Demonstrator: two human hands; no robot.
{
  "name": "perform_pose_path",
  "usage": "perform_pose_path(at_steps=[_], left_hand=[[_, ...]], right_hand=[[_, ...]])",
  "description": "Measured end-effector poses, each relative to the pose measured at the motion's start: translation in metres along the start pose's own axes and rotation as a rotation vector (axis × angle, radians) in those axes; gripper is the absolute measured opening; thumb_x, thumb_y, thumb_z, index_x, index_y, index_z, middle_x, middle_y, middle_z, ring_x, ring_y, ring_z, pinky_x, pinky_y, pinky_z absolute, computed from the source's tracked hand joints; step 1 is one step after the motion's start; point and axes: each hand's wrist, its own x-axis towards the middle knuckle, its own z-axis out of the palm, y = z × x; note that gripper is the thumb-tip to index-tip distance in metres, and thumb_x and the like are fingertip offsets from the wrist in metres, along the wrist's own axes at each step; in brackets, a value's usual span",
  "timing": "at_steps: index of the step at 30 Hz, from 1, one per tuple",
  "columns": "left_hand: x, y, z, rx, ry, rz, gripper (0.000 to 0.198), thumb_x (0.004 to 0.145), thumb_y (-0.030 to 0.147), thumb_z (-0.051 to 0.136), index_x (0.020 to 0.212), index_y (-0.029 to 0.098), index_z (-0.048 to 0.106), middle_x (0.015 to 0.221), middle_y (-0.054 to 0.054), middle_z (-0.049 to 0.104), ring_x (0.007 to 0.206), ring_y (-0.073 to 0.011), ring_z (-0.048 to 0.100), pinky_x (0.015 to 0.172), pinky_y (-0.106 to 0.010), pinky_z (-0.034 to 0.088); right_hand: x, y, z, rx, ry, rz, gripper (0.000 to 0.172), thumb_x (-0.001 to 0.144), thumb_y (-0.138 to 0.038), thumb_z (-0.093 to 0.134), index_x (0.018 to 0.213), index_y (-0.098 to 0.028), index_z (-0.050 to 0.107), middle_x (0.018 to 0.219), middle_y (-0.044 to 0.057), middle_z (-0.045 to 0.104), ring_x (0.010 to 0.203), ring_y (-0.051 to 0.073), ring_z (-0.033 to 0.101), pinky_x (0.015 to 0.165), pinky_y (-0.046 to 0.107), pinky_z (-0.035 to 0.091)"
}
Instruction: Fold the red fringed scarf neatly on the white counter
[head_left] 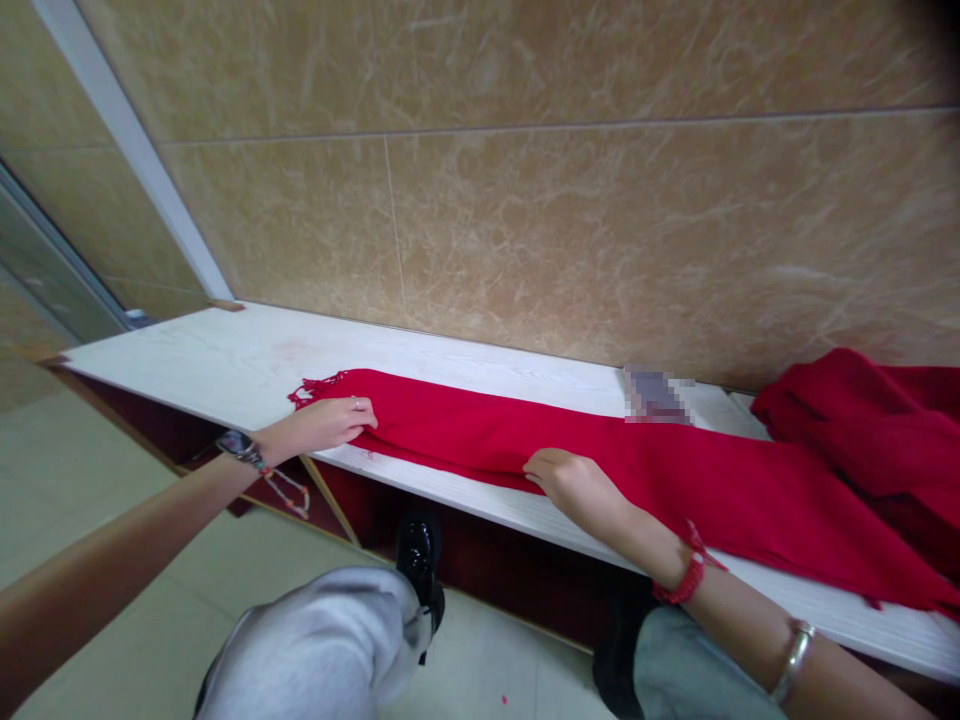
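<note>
The red scarf (457, 420) looks light, soft and easily creased, best taken by its near edge, where the left hand (334, 422) and right hand (577, 482) pinch it.

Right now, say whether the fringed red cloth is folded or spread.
Folded: the red cloth shows layers along its near edge.
</note>
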Motion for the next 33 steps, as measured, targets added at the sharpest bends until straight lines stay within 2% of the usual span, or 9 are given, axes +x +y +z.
perform_pose_path(at_steps=[5,8,11,16,20,22,26,30,33], left_hand=[[-0.012,0.000,0.008,-0.050,-0.064,-0.047,0.025,0.081,0.008,0.043,0.091,0.019,0.063,0.096,-0.003,0.063,0.096,-0.0152,0.055,0.089,-0.022,0.039],[-0.015,0.001,0.010,-0.115,-0.093,-0.079,0.025,0.079,0.008,0.041,0.087,0.018,0.062,0.092,-0.002,0.063,0.092,-0.0149,0.056,0.086,-0.021,0.039],[-0.018,0.001,0.009,-0.169,-0.094,-0.103,0.026,0.076,0.007,0.038,0.082,0.018,0.061,0.087,-0.002,0.062,0.087,-0.0140,0.056,0.082,-0.020,0.039],[-0.011,-0.011,0.006,-0.219,-0.182,-0.144,0.027,0.071,0.006,0.034,0.075,0.018,0.058,0.078,-0.002,0.061,0.074,-0.0133,0.056,0.071,-0.020,0.042],[0.029,-0.003,0.000,-0.134,-0.003,-0.199,0.036,0.083,0.017,0.028,0.092,0.016,0.062,0.099,-0.007,0.061,0.096,-0.0164,0.054,0.090,-0.027,0.039],[0.053,0.012,0.003,-0.125,0.062,-0.239,0.041,0.089,0.031,0.027,0.116,0.018,0.056,0.127,-0.009,0.050,0.117,-0.0206,0.043,0.101,-0.035,0.031],[0.073,0.030,0.027,-0.183,-0.128,-0.395,0.055,0.089,0.052,0.029,0.140,0.034,0.027,0.150,-0.002,0.017,0.135,-0.0326,0.012,0.103,-0.058,0.014],[0.061,0.011,0.049,-0.193,-0.182,-0.452,0.056,0.090,0.053,0.023,0.142,0.035,0.016,0.150,0.001,0.011,0.137,-0.0290,0.006,0.104,-0.057,0.006],[0.056,-0.007,0.048,-0.203,-0.214,-0.448,0.055,0.090,0.054,0.022,0.142,0.035,0.018,0.151,0.000,0.010,0.137,-0.0278,0.006,0.105,-0.055,0.006]], right_hand=[[-0.014,0.009,0.011,0.112,0.190,-0.156,0.024,0.090,-0.016,0.041,0.093,-0.013,0.065,0.100,0.012,0.067,0.095,0.019,0.062,0.083,0.032,0.051],[-0.019,0.010,0.017,0.147,0.127,-0.238,0.026,0.090,-0.014,0.038,0.101,-0.011,0.062,0.113,0.015,0.063,0.108,0.021,0.057,0.093,0.036,0.046],[-0.020,0.010,0.016,0.213,0.028,-0.183,0.028,0.092,-0.016,0.035,0.104,-0.012,0.060,0.126,0.014,0.055,0.121,0.021,0.046,0.103,0.043,0.035],[-0.021,0.010,0.001,0.292,-0.183,-0.154,0.043,0.094,-0.038,0.029,0.134,-0.024,0.039,0.143,0.007,0.035,0.135,0.024,0.018,0.107,0.058,0.013],[-0.022,0.011,-0.004,0.237,-0.210,-0.019,0.051,0.093,-0.047,0.025,0.142,-0.032,0.019,0.150,0.003,0.016,0.136,0.031,0.003,0.101,0.066,0.013],[-0.024,0.012,-0.001,0.188,-0.230,0.046,0.055,0.092,-0.050,0.024,0.143,-0.030,0.016,0.150,0.005,0.015,0.135,0.035,0.006,0.099,0.069,0.014],[-0.035,0.017,0.006,0.125,-0.263,0.060,0.060,0.090,-0.054,0.025,0.143,-0.027,0.017,0.149,0.007,0.017,0.134,0.038,0.011,0.098,0.069,0.016],[-0.041,0.017,0.005,0.095,-0.249,0.077,0.061,0.090,-0.054,0.025,0.143,-0.024,0.019,0.149,0.010,0.018,0.134,0.037,0.013,0.099,0.067,0.021],[-0.028,0.005,0.000,0.023,-0.163,0.101,0.061,0.089,-0.048,0.037,0.141,-0.019,0.026,0.147,0.015,0.025,0.134,0.037,0.017,0.098,0.066,0.024]])
